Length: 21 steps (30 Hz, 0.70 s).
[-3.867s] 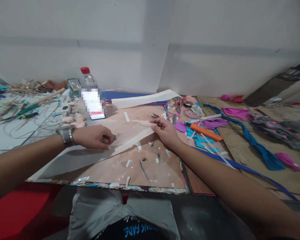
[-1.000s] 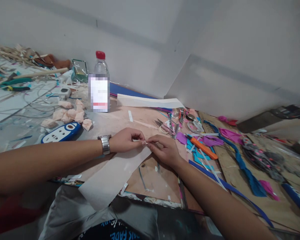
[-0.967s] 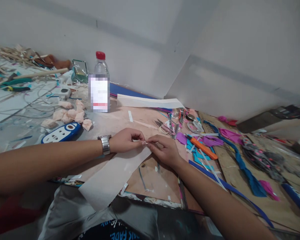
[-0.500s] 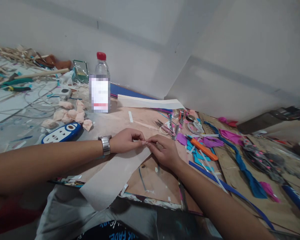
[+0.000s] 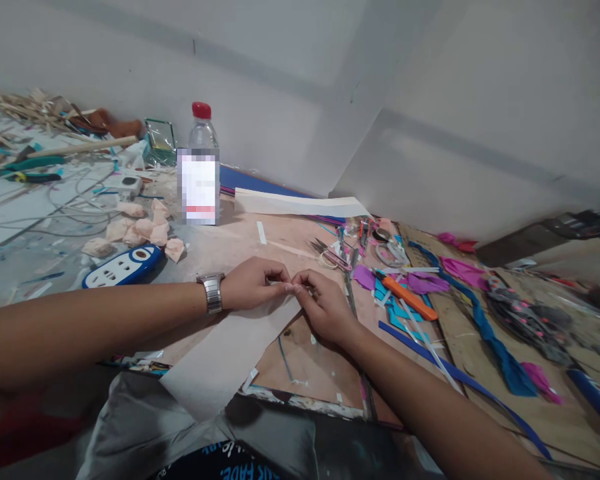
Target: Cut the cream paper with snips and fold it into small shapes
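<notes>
A long white paper strip [image 5: 225,353] slants from the table's front edge up to my fingertips, its lower end hanging over the edge by my lap. My left hand [image 5: 255,283], with a metal watch [image 5: 212,293] on the wrist, pinches the strip's far end. Against it, fingertips nearly touching, my right hand [image 5: 327,303] pinches the same end between thumb and forefinger. What the fingertips do to the paper edge is too small to make out.
A red-capped bottle [image 5: 203,133] stands behind my left hand, near a blue-and-white power strip [image 5: 123,267] and crumpled peach paper pieces [image 5: 145,230]. Another white strip [image 5: 300,203] lies at the back. On the right are scissors [image 5: 335,255], an orange cutter [image 5: 410,298] and a blue ribbon [image 5: 480,330].
Both hands stay at the end of the paper strip with almost the same pinch. Only slight finger movement shows, and the view has shifted a little.
</notes>
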Tool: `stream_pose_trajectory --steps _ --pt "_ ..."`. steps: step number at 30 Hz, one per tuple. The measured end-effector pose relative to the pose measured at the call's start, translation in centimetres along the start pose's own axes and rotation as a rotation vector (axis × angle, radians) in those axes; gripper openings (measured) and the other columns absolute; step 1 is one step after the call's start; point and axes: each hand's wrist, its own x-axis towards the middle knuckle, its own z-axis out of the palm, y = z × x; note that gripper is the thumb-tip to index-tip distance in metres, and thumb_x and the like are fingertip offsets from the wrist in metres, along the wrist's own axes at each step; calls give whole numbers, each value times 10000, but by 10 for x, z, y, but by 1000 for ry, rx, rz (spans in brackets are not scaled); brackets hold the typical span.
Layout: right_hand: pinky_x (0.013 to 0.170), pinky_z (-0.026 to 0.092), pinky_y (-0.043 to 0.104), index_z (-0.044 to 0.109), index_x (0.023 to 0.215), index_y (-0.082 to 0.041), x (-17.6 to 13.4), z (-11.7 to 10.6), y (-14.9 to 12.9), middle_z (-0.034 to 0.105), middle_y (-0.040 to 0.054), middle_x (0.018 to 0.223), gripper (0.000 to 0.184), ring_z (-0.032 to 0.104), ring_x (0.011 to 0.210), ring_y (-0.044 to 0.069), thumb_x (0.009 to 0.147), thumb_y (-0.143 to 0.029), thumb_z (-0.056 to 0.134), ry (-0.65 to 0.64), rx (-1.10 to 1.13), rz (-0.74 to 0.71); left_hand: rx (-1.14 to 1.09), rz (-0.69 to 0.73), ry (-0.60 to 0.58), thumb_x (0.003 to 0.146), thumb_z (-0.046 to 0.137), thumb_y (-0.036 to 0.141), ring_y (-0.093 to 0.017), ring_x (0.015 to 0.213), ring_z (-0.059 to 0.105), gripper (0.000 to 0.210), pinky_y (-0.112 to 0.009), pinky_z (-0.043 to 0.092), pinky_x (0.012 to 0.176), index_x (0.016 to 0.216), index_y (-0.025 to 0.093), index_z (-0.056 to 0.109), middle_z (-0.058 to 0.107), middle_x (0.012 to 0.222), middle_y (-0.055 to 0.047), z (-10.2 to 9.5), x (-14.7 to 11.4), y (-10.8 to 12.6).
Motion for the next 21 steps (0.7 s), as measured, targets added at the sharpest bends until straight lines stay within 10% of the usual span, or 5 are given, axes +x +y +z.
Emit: stream_pose_trajectory --steps 21 --pt "813 447 368 570 862 -225 2 3 -2 642 58 900 104 582 906 235 928 -158 528 3 -36 -34 170 80 20 974 596 435 -134 691 603 305 -253 388 673 880 176 730 729 788 -15 2 -4 3"
